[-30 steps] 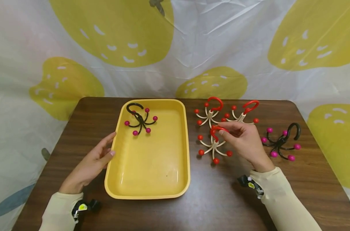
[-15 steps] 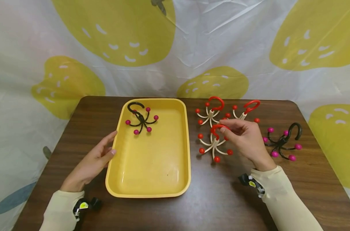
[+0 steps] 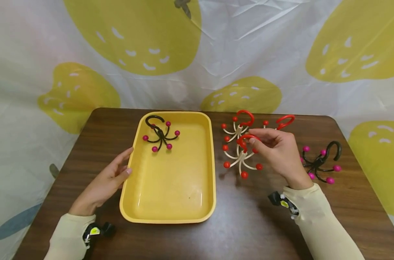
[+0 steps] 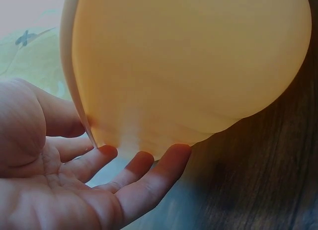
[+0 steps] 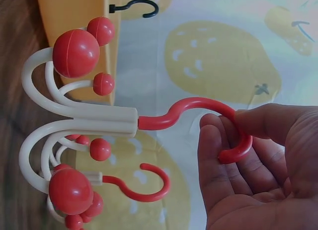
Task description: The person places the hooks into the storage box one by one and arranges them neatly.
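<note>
My right hand [image 3: 279,153] pinches the red hook of a cream multi-arm hanger [image 3: 242,157] with red ball tips. In the right wrist view the thumb and fingers close on the hook's curve [image 5: 203,103], its cream arms [image 5: 99,118] pointing away from the hand. The hanger is upright, seemingly just above the table. My left hand [image 3: 103,184] touches the left side of a yellow tray [image 3: 167,221]; in the left wrist view its fingertips [image 4: 171,163] rest against the outer wall. A black hanger [image 3: 160,134] with magenta ball tips lies at the tray's far left.
Behind the held hanger stands another cream-and-red hanger [image 3: 238,130]. A similar one, mostly hidden by the right hand, shows its red hook [image 3: 285,121]. Right of that hand is a black-and-magenta hanger [image 3: 318,162]. A fruit-print cloth [image 3: 171,92] hangs behind the brown table [image 3: 242,224].
My right hand has risen slightly, lifting the cream-and-red hanger a little. The left hand stays at the tray's side. The whole view shifts slightly.
</note>
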`<state>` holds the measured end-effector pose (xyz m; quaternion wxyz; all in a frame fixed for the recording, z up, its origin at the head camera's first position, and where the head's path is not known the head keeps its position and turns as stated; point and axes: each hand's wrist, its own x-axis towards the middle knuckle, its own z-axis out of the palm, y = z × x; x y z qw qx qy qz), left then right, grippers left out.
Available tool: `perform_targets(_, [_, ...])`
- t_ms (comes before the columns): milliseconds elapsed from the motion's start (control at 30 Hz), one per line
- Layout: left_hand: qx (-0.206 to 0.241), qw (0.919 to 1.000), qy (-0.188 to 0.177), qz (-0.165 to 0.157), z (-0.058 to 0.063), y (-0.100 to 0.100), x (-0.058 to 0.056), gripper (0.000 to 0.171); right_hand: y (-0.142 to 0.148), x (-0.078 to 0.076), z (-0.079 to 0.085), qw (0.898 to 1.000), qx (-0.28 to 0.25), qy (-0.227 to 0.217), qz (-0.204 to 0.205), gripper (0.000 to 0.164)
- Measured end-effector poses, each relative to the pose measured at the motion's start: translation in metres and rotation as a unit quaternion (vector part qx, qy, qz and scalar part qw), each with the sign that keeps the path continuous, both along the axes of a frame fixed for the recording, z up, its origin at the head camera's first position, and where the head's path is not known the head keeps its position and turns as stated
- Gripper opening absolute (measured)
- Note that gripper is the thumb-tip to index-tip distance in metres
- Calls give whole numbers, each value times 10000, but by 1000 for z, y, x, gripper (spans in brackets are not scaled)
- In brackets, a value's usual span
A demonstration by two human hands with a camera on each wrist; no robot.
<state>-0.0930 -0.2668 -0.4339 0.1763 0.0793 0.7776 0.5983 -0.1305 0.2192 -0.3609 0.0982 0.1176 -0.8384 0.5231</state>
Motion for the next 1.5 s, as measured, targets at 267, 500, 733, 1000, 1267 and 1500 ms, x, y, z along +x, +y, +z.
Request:
perform_targets(267, [152, 9999, 16, -9, 0, 0, 2, 67, -6, -4, 10, 9998, -134, 145, 46, 24])
perform_targets(500, [92, 10000, 7, -6, -2, 0, 2, 67, -10, -9, 18, 9995, -273, 125, 80, 24])
perform_targets(733, [117, 9999, -18, -9, -3, -1, 0, 66, -18, -16, 27, 9993, -259, 239, 81, 27])
perform_targets(1000, [243, 9997, -16, 15, -4, -4, 0, 66, -30, -28, 31, 9980, -443, 363, 277, 25])
perform_targets(1267, [395, 9989, 113, 227, -6, -4, 1, 63, -51, -45, 39, 9935, -926, 321, 586, 25])
perform_targets(1500, [316, 9991, 75, 262, -10, -3, 1, 61, -72, -57, 44, 9872, -1255, 74, 977, 28])
